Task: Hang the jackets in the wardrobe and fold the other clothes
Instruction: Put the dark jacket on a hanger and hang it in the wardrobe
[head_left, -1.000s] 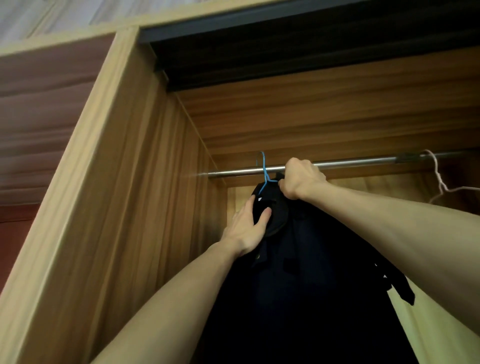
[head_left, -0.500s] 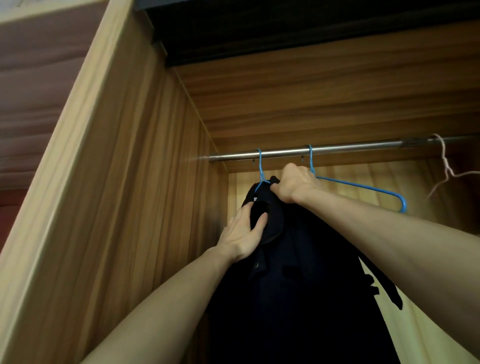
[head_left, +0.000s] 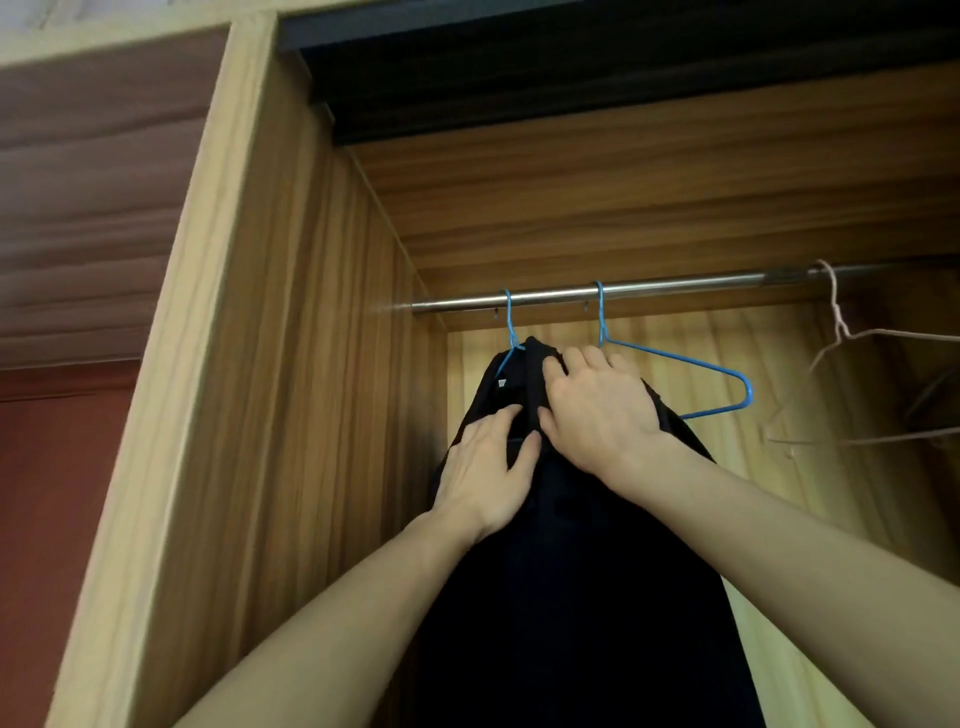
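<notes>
Both hands, the left hand (head_left: 485, 470) and right hand (head_left: 597, 410), rest relaxed-fingered, gripping nothing, on a dark fabric jacket (head_left: 571, 571) hanging from a blue wire hanger (head_left: 510, 332) on the wardrobe's steel rail (head_left: 675, 288); smoothing its collar evenly should keep it hanging straight.

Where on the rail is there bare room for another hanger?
Free: the rail between the empty blue hanger and the pale wire hanger. Crowded: the left end by the wardrobe wall, where the dark jacket hangs under both hands.
</notes>
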